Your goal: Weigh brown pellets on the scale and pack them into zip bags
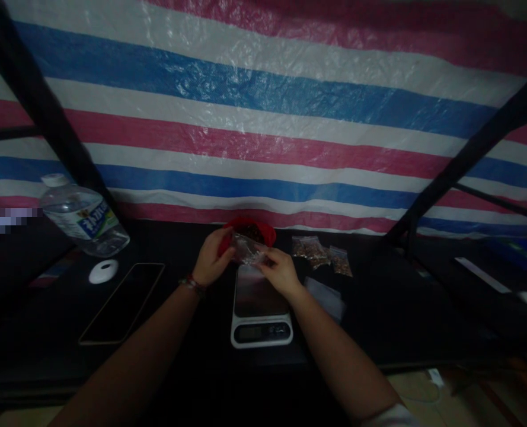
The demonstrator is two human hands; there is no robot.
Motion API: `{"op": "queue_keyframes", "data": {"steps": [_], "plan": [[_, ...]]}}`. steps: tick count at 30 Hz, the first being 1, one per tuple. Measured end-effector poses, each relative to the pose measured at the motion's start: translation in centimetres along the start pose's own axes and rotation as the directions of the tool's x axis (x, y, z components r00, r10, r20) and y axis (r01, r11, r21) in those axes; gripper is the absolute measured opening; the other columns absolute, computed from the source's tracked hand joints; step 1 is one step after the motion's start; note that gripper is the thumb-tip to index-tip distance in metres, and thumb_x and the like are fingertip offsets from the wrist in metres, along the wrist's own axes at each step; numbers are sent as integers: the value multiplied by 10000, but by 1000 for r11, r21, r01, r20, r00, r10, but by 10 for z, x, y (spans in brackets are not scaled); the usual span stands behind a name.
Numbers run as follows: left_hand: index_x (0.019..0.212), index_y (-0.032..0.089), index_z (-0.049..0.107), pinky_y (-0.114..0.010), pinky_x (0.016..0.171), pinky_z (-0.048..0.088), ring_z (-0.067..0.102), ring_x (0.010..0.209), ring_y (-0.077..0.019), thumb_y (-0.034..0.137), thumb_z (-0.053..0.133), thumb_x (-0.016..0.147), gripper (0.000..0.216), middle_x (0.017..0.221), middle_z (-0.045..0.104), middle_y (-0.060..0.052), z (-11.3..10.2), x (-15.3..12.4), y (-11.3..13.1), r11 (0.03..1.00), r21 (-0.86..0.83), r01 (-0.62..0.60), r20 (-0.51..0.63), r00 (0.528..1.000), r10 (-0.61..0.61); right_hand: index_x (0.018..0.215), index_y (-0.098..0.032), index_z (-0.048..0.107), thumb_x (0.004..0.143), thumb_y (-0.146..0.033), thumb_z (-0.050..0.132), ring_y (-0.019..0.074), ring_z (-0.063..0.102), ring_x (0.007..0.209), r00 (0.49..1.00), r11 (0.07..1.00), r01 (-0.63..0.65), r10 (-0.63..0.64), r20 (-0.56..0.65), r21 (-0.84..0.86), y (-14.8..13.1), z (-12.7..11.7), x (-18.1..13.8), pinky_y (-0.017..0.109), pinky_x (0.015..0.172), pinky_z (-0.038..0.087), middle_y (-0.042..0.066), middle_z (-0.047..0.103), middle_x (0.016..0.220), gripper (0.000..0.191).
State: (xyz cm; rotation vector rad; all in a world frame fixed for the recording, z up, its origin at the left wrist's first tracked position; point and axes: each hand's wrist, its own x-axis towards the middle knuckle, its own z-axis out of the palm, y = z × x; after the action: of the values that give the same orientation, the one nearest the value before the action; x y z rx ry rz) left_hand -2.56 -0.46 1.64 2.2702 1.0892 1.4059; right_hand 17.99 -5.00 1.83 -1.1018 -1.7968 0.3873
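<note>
Left hand [212, 258] and right hand [281, 270] both pinch that clear baggie [249, 249] just above the scale [261, 308], by the red bowl [267, 230], so one sloppy tilt could spill bits over the table [379, 320].

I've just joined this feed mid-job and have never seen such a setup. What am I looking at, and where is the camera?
There is no machine here. One camera sits on a person's head, looking down at their own bare arms. The left hand and right hand together pinch a small clear plastic bag above a white digital kitchen scale on a black table. Behind the scale stands a red container; to its right lie small filled bags. On the left are a dark flat phone and a clear plastic water bottle.
</note>
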Motion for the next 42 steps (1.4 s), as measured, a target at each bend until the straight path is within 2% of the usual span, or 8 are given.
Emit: {"op": "queue_keyframes", "data": {"steps": [4,11,15,19,22,25,33,42], "plan": [[1204,156,492,-319,786,488,605,872,-181,419,480,863,431,969,631,-75,12,-2,-15,921,-300,249,-7,965,-263,1093,-218,666,743,-232,677,176,650,773,998,999,-33,33,-58,0,5,0,0,297,726,523,50,708,933,351],[1150,172,527,-287,746,490,611,803,-157,369,500,854,356,909,635,-54,24,-4,-19,927,-280,249,-31,963,-268,941,-222,706,820,-209,573,179,643,833,999,999,-13,11,-44,-47,14,2,2,303,759,502,47,700,897,180],[1191,170,521,-379,898,440,577,1000,-216,391,442,871,397,1084,616,-103,11,-3,-9,995,20,98,-97,991,-96,890,-207,710,819,-218,581,170,632,784,999,998,-26,23,-48,-60,15,1,3,284,727,493,46,684,831,147],[1271,181,488,-471,1037,297,444,1200,-310,525,678,650,736,1272,532,-132,-1,0,10,947,170,-272,202,950,237,1029,-207,674,747,-226,673,175,625,828,997,999,7,-4,73,-50,8,1,2,292,760,491,50,684,905,283],[1304,219,466,-503,1062,236,479,1167,-303,517,705,622,782,1226,573,-113,0,0,24,925,162,-344,387,884,261,964,-195,685,723,-188,682,167,619,831,981,996,62,-50,187,-57,-1,2,0,287,774,484,45,682,910,241],[1286,222,479,-503,1057,245,550,1072,-264,461,671,680,679,1125,623,-97,2,0,28,935,144,-323,412,879,240,983,-199,675,753,-192,648,156,613,825,971,995,93,-85,221,-22,-6,2,-1,284,778,477,40,679,916,231],[1185,169,566,-386,891,446,587,1011,-273,482,661,667,612,1133,624,-114,-31,12,0,972,212,-97,350,937,17,1075,-200,599,773,-192,457,141,580,816,966,945,-158,207,-152,286,24,-4,8,258,725,480,42,617,981,334],[1050,243,655,-264,695,489,644,806,-199,469,704,601,505,954,689,-20,-46,5,-10,987,66,145,728,670,-147,1034,-175,532,600,-279,719,136,608,772,876,771,-315,460,-143,553,46,0,14,271,696,500,42,617,973,483]]}}
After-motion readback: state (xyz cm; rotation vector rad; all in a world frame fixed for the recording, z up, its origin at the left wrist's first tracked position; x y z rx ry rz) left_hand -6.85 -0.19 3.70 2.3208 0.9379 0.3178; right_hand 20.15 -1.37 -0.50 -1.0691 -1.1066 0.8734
